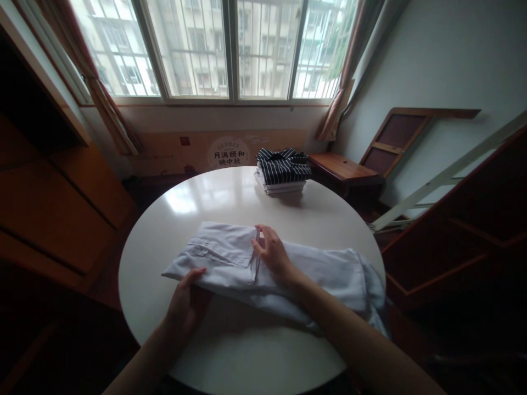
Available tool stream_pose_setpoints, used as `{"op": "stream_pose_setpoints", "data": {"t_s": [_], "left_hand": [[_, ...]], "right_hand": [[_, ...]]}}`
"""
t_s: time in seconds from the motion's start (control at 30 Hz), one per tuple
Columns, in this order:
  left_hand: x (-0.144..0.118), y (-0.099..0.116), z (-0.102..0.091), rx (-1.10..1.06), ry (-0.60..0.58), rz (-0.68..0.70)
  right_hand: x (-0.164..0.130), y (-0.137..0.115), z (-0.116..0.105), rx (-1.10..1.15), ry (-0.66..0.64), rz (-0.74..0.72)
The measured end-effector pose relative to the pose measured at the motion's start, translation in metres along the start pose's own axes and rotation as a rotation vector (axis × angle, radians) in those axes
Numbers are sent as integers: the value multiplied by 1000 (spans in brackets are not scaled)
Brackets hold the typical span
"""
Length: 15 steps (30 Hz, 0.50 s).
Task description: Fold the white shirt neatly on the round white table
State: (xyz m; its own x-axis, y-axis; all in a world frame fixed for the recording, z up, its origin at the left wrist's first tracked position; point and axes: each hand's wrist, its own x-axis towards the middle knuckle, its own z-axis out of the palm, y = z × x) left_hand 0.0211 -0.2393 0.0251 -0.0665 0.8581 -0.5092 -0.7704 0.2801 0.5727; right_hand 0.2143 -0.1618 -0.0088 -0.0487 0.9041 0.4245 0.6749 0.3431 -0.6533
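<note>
Crosswise on the surface [214,192] lies the white shirt [321,269]; left hand [185,304] grips its near edge; right hand [274,252] presses flat mid-length, fingers spread.

Both forearms are bare, no sleeves, rings or watch visible
</note>
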Motion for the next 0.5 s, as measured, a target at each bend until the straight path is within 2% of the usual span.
{"op": "stream_pose_setpoints", "data": {"t_s": [0.2, 0.5], "left_hand": [[-3, 3, 8, 18, 17, -4], [-4, 7, 5, 3, 36, -23]], "right_hand": [[-2, -5, -3, -73, -158, 40], [-1, -5, -3, -63, -119, 43]]}}
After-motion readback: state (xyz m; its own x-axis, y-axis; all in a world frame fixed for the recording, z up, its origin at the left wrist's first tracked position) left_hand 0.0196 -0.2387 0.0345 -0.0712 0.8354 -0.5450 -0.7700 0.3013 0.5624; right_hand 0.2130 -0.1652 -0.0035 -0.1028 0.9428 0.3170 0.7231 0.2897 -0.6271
